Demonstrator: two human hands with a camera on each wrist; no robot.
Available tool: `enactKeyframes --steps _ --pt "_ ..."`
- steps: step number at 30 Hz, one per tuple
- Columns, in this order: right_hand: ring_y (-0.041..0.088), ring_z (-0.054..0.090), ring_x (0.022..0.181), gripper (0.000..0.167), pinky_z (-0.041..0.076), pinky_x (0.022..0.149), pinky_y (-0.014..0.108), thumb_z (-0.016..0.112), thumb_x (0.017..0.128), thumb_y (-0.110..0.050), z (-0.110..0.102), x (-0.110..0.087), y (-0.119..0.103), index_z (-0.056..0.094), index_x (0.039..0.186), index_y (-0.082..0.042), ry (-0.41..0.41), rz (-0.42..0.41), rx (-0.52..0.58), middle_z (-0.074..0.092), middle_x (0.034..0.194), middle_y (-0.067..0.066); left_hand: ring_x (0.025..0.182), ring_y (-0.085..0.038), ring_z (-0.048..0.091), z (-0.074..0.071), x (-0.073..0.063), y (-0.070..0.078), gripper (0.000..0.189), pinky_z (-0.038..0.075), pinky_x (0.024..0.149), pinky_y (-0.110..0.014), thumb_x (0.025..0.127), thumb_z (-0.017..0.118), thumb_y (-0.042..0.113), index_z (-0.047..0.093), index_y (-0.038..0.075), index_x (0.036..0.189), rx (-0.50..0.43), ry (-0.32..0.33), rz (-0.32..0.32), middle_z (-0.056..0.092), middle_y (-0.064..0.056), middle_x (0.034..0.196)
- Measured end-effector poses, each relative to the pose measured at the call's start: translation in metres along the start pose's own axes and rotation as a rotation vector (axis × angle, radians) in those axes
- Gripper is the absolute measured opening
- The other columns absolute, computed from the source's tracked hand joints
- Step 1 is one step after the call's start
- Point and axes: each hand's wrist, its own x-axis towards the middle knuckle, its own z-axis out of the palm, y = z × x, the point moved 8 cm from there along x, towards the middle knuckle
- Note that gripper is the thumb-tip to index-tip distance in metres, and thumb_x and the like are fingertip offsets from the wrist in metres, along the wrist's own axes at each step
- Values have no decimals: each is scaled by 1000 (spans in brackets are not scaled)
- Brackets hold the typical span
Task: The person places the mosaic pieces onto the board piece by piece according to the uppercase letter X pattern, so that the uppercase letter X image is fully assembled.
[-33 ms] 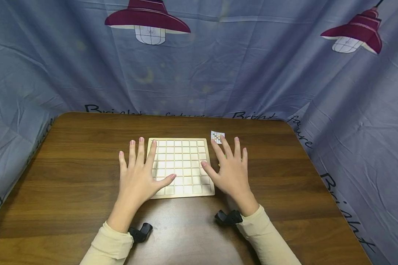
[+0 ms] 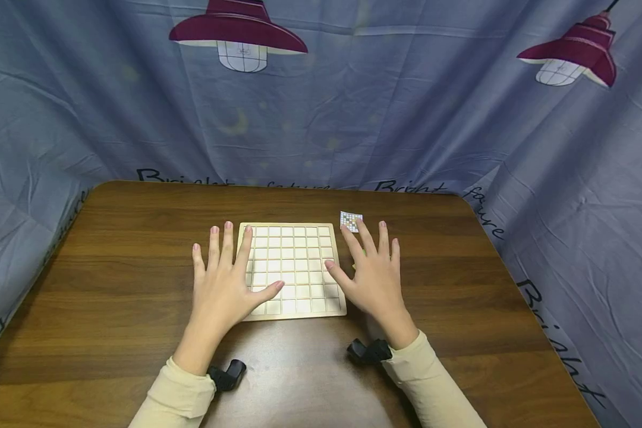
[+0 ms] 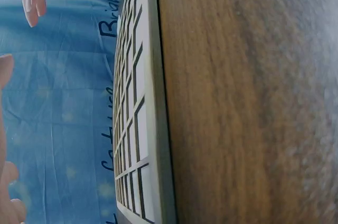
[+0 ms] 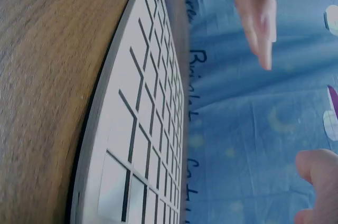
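Note:
A square pale wooden board (image 2: 294, 260) with a grid of light cells lies flat on the brown table. My left hand (image 2: 222, 291) is over its left side, fingers spread and thumb stretched across the near cells. At the right edge my right hand (image 2: 373, 279) is spread the same way, its thumb tip over the board. Neither hand holds anything. Both wrist views show the board (image 3: 153, 102) low beside the table surface, with fingers (image 4: 259, 23) raised apart from it. Small yellow-green bits (image 2: 355, 266) peek out from behind the right hand, mostly hidden.
A small card (image 2: 348, 219) printed with a coloured grid lies past the board's far right corner, partly covered by right fingertips. Brown wooden table (image 2: 112, 285) surrounds the board. Blue curtains (image 2: 321, 119) with printed lamps hang behind and at the sides. Each wrist wears a black camera (image 2: 227, 375).

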Motion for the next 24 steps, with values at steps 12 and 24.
enactKeyframes --steps 12,24 --pt "38 16 153 75 22 118 65 47 93 -66 5 2 36 35 155 -26 -26 42 22 31 163 6 154 -39 10 8 -4 -7 127 6 124 -61 70 56 87 11 11 161 -3 -19 13 16 -23 165" --pt "46 43 130 49 41 99 65 54 100 -29 35 14 106 51 143 -7 -212 200 61 54 138 20 152 -42 16 41 -22 -26 132 14 123 -60 67 64 84 20 -3 156 -121 -123 10 19 -26 163"
